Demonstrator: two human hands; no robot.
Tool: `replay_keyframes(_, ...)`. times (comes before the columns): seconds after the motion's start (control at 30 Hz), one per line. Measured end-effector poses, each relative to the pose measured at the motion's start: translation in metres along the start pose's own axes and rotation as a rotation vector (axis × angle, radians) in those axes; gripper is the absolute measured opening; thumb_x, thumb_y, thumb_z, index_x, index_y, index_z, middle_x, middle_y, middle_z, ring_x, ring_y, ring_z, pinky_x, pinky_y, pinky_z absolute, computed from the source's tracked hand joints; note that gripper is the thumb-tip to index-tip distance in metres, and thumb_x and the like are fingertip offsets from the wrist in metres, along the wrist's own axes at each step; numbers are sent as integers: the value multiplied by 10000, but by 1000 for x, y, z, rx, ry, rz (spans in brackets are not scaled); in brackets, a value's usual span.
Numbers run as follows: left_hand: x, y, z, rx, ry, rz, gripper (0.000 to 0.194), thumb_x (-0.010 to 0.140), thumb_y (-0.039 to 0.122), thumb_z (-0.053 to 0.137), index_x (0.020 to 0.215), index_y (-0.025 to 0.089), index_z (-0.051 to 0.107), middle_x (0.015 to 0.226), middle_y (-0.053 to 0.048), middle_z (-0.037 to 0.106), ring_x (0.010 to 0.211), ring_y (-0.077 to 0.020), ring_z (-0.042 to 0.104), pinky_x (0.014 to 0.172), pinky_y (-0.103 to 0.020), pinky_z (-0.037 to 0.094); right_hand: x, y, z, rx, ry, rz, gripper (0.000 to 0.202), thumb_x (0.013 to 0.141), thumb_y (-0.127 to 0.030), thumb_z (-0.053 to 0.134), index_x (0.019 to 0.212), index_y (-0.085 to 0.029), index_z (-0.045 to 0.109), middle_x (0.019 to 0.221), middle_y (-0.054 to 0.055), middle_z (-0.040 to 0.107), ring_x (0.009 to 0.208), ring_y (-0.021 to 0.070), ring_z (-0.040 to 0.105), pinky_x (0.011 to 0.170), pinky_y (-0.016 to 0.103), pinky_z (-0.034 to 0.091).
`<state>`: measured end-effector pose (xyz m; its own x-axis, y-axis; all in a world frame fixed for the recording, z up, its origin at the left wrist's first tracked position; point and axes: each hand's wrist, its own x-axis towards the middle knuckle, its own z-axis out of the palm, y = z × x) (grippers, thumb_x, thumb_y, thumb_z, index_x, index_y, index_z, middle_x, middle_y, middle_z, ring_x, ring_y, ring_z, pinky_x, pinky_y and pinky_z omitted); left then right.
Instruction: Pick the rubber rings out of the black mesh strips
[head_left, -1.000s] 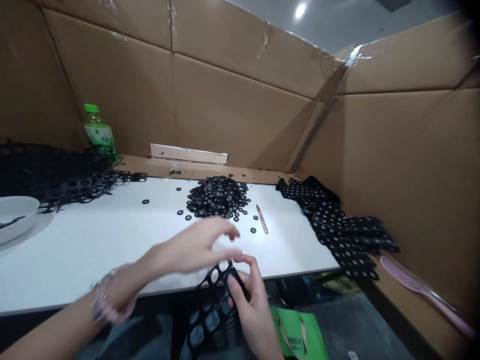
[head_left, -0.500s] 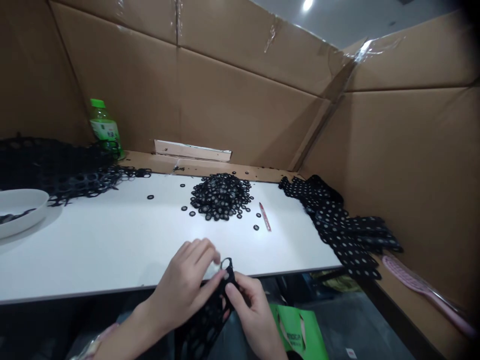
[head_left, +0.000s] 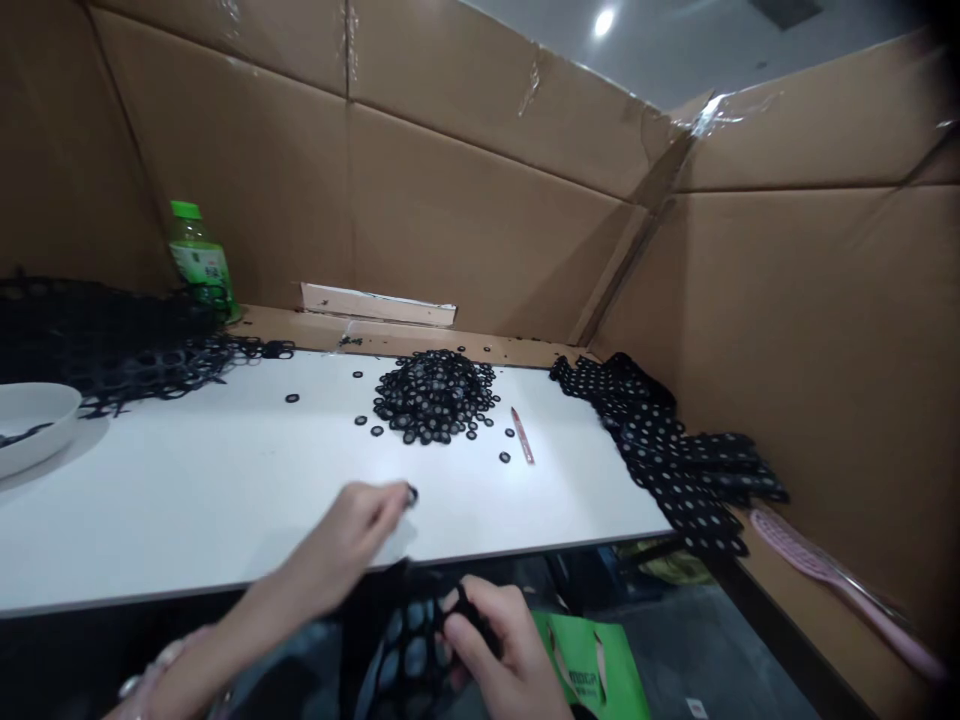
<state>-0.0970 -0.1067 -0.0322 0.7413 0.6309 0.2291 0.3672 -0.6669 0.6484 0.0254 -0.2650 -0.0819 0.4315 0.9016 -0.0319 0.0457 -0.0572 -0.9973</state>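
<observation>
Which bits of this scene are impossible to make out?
All in the head view:
Small black piece: partly hidden by the left hand's grip.
Black perforated sheet: partly covered by the right hand's grip.
White bowl: cut off by the left edge.
Bottle label: small print too blurred.
Pile of black pieces: lower ones buried under upper ones.

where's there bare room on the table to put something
Bare: tabletop between white bowl and left hand, and between red pen-like tool and dotted black sheets. Crowded: around the black disc pile, and back left under black mesh.
</observation>
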Motion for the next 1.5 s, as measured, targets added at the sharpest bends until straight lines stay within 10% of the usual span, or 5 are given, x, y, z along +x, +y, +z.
replay_keyframes(0.43, 162, -33, 5, 505, 29, -66, 250, 811, 366, 494, 709, 145, 552, 774, -121, 626, 732, -241, 607, 571, -260, 382, 9, -6, 14, 378, -171, 37, 379, 752, -498, 562, 918, -167, 640, 627, 15, 626, 617, 135, 578, 629, 245, 430)
replay_keyframes(0.63, 108, -3, -10, 305, 26, 165, 316, 872, 431, 370, 723, 173, 475, 603, 5, 542, 547, -116, 491, 517, -200, 334, 24, 5, 13, 287, -183, -27, 382, 825, -483, 451, 831, -129, 596, 559, 2, 554, 520, 124, 527, 581, 249, 407)
replay_keyframes(0.77, 40, 27, -12, 112, -319, 498, 248, 813, 408, 492, 725, 176, 480, 639, 25, 531, 532, -88, 452, 504, -187, 306, 23, 3, 9, 204, -104, -5, 333, 810, -477, 480, 910, -163, 526, 587, -30, 511, 528, 111, 489, 562, 231, 396)
replay_keyframes(1.03, 8, 14, 9, -122, -604, 303, 254, 873, 327, 397, 667, 178, 386, 628, 27, 486, 511, -83, 424, 485, -182, 315, 14, -22, 11, 267, -136, 11, 615, 830, -469, 430, 1314, -188, 174, 591, -38, 556, 578, 147, 519, 753, 326, 388)
replay_keyframes(1.5, 88, -32, -28, 350, 140, 0, 333, 898, 258, 216, 628, 186, 397, 559, 0, 469, 539, -150, 476, 537, -253, 328, 13, -10, 10, 428, -172, -23, 711, 737, -425, 552, 1306, -221, 179, 734, -3, 544, 615, 137, 475, 596, 266, 355)
